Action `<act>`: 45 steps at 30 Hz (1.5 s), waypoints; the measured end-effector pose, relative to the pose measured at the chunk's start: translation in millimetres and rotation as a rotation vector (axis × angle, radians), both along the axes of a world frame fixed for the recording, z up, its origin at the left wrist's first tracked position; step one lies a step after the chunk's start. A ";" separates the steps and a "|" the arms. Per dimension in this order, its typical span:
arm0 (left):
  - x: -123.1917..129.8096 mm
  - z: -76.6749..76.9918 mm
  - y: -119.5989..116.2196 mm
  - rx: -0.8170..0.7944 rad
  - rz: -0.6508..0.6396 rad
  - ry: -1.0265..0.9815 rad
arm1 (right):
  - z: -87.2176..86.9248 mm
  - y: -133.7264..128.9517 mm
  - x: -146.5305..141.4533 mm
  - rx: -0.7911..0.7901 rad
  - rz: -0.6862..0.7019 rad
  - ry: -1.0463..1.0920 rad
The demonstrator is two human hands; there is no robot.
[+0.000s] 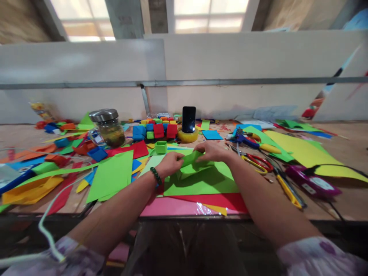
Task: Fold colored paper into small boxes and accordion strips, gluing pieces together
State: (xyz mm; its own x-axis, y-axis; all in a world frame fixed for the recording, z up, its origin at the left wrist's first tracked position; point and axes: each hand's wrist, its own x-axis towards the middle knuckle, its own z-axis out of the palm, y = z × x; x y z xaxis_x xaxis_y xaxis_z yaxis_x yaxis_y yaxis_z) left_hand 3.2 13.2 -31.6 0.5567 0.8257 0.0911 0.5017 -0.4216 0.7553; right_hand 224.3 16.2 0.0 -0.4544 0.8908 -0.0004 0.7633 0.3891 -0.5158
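Bare left hand with dark green beaded bracelet (pixel 175 163) and bare right hand (pixel 211 151), fingers curled, near frame centre; forearms converging from lower corners.

A light green piece (pixel 190 158), partly folded with its upper edge raised and curved, is held between the left hand (pixel 172 163) and right hand (pixel 211 151). It is tilted over a flat green sheet (pixel 214 183) of similar color.

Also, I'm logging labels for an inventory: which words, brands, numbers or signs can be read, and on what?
No text can be read.
Grey upright pillar: faint marks, too blurred.
Purple plastic box with white patches: too small and blurred.
Yellow patterned packet at the back left: too blurred.
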 end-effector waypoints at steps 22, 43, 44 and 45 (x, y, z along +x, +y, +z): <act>4.0 -2.2 -2.4 0.193 0.079 0.094 | -2.8 -3.1 -9.9 -0.223 0.128 0.200; 2.8 -2.4 -0.9 0.221 0.065 0.118 | 2.1 -0.5 6.5 -0.260 0.130 0.172; 3.1 -1.4 -1.9 0.212 0.064 0.122 | 3.0 -1.8 4.0 -0.257 0.131 0.182; 3.4 -0.3 -3.0 0.203 0.063 0.125 | 4.2 -3.4 1.5 -0.258 0.131 0.187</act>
State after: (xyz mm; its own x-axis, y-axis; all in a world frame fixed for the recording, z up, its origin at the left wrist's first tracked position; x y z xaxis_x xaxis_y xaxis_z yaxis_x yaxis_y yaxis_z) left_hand 6.6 10.2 -31.9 0.5218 0.8310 0.1927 0.6164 -0.5234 0.5883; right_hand 225.8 12.8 4.2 -0.5782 0.8064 -0.1240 0.5987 0.3161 -0.7359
